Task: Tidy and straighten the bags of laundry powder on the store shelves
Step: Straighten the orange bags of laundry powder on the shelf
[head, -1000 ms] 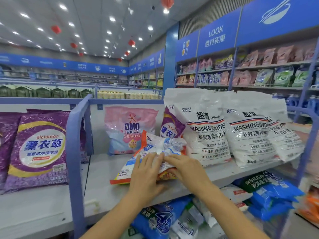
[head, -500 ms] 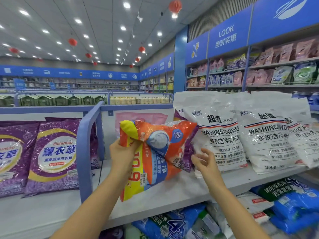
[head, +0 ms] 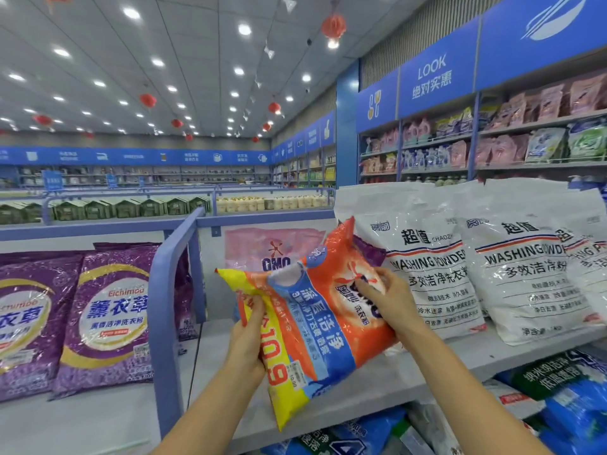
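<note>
The orange bag looks soft and slick (powder likely shifts). The left grip clutches its yellow edge, the right grip pinches its front; 2 opposite edges seem safest

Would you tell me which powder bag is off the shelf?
The orange bag, held by the left hand and right hand; the others rest on the shelf.

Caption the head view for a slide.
Left hand and right hand grip an orange powder bag at the shelf, beside white washing powder bags.
</note>
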Available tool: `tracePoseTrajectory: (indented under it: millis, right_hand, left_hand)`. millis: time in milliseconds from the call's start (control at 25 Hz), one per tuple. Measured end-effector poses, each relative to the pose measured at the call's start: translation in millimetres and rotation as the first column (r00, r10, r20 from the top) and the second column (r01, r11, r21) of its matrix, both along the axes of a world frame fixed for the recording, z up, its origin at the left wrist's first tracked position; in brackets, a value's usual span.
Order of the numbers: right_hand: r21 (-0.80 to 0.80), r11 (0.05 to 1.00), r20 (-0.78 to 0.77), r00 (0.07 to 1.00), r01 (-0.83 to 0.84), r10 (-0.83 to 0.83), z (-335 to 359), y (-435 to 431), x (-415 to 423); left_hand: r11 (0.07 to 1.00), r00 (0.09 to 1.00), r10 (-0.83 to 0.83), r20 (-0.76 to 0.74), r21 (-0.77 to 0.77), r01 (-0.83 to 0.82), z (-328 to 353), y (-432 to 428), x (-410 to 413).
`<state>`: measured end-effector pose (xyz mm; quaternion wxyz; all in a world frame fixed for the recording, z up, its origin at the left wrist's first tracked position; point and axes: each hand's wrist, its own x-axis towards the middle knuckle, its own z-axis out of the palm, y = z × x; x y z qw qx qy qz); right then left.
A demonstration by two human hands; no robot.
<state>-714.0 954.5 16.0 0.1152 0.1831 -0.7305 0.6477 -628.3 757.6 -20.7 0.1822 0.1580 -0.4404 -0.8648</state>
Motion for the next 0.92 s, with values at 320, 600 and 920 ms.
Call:
tracePoseTrajectory:
  millis: [320, 600, 920]
  right_hand:
    - [0.486, 0.817, -0.505, 0.863, 0.31, -0.027, 103, -10, 18]
    - [0.754, 0.56, -0.609, 0.684, 0.343, 0.401, 101, -35, 13]
    - [0.588, 0.804, -0.56, 0.76, 0.083, 0.331, 79, -26, 15]
  left_hand:
    - [0.84, 0.917, 0.343, -0.203, -0.37, -0.396, -8, 8, 24]
    - [0.778, 0.945, 0.076, -0.318, -0.574, -0.256, 43, 26, 21]
    - [0.914, 0.993, 0.109, -0.039, -0.389, -0.116, 63, -5, -30]
